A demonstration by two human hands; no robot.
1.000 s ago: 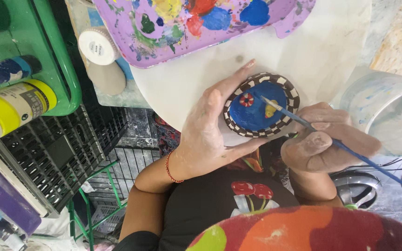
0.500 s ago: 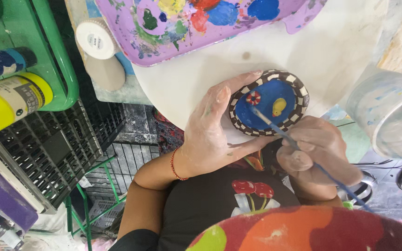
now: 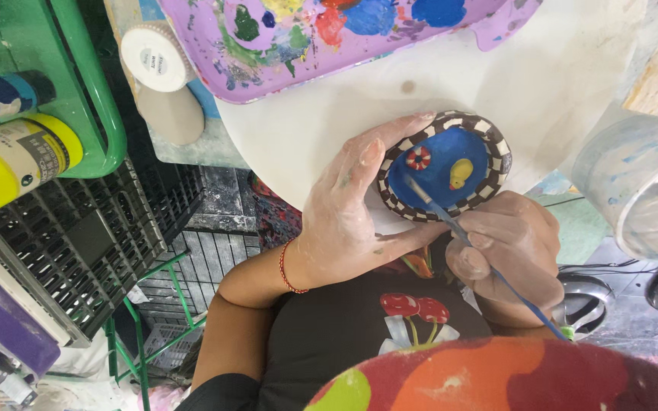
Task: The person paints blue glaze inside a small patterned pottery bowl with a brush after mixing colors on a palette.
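Observation:
My left hand point(image 3: 348, 209) cups a small oval dish point(image 3: 451, 156) from its left side, fingers along the rim. The dish has a black-and-white checkered rim and a blue inside with a red-and-white ring and a yellow duck painted in it. My right hand point(image 3: 512, 255) sits just below the dish and holds a thin blue paintbrush point(image 3: 458, 232). The brush tip touches the blue inside near the red ring. The dish is over the edge of a round white table point(image 3: 557, 84).
A purple paint palette tray point(image 3: 329, 46) with coloured blobs lies at the table's far side. A white-lidded jar point(image 3: 158, 57) stands left of it. Paint bottles point(image 3: 17, 160) lie in a green rack at the left above a black crate point(image 3: 78, 243). A translucent cup point(image 3: 637, 186) stands at the right.
The dish and both hands have shifted slightly left in view. The brush tip moved from the dish's lower middle up toward the red ring. My left hand still holds the dish.

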